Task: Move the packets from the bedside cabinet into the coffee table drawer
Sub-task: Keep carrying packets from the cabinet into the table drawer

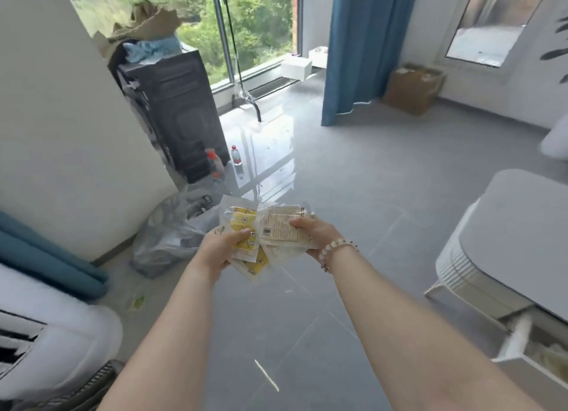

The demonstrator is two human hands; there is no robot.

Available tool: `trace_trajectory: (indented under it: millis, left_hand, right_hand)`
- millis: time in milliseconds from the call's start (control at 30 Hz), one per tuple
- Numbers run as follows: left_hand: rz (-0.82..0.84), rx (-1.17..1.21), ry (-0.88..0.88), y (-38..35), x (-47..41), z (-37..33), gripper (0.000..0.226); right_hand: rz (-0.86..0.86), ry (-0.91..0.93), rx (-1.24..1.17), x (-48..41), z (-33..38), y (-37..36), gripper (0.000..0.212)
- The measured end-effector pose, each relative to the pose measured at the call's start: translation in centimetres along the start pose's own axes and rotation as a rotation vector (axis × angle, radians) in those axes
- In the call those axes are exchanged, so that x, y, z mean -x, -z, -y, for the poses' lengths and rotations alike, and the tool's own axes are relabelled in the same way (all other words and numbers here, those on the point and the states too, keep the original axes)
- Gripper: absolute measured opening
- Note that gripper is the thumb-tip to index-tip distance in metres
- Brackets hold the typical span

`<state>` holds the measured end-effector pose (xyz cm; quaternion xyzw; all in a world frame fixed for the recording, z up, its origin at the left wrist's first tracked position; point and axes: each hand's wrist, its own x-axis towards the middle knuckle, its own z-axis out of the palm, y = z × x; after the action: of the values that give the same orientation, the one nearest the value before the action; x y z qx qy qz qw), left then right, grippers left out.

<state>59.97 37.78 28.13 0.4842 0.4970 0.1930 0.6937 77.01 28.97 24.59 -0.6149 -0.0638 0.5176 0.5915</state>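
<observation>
Both my hands hold a fan of several clear packets in front of me, above the grey floor. My left hand point(219, 246) grips the yellow-patterned packets point(242, 223) with the thumb on top. My right hand point(313, 234) grips the pale packets with a printed label point(278, 226), thumb over them. A bead bracelet sits on my right wrist. At the right stands the white coffee table point(519, 241), and its drawer point(522, 346) hangs open at the lower right with pale contents inside.
A white wall corner and a dark cabinet point(175, 112) topped with brown paper stand at the left. Bottles point(236, 155) and a grey plastic bag point(172, 232) lie on the floor beside it. A blue curtain point(359, 48) and a cardboard box point(413, 88) are at the back.
</observation>
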Motion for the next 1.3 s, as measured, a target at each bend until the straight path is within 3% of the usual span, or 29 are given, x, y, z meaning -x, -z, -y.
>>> trace_trajectory:
  millis: [67,233,333,500,700,867,967,1033,1300]
  left_hand:
    - [0.037,-0.035,0.003,-2.9,-0.8,-0.1,0.019]
    - [0.150,-0.126,0.034,-9.3,-2.5,0.0,0.020]
    - [0.200,-0.166,0.060,-12.7,-3.2,0.3,0.029]
    - [0.326,-0.265,0.092,-19.2,-4.4,0.6,0.041]
    - [0.515,-0.377,0.091,-27.7,-5.5,0.4,0.026]
    - [0.653,-0.474,0.102,-35.0,-6.2,0.4,0.016]
    - [0.738,-0.534,0.123,-38.9,-6.5,0.8,0.025]
    - [0.798,-0.571,0.123,-41.2,-6.7,1.0,0.025]
    - [1.031,-0.699,0.127,-49.5,-5.7,2.4,0.033]
  right_hand:
    - [-0.056,0.014,-0.067,-0.1,0.4,3.0,0.057]
    - [-0.201,0.036,-0.211,0.3,0.8,9.1,0.059]
    - [-0.263,0.036,-0.296,0.9,1.0,12.0,0.034]
    - [-0.411,0.062,-0.434,1.7,1.0,17.5,0.011]
    - [-0.640,0.105,-0.459,2.7,1.9,23.9,0.025]
    - [-0.765,0.130,-0.492,4.0,2.6,29.1,0.049]
    - [-0.843,0.131,-0.537,4.1,2.4,32.0,0.018]
    - [-0.893,0.132,-0.569,4.4,2.5,33.3,0.009]
    - [-1.055,0.136,-0.685,7.6,1.9,37.8,0.039]
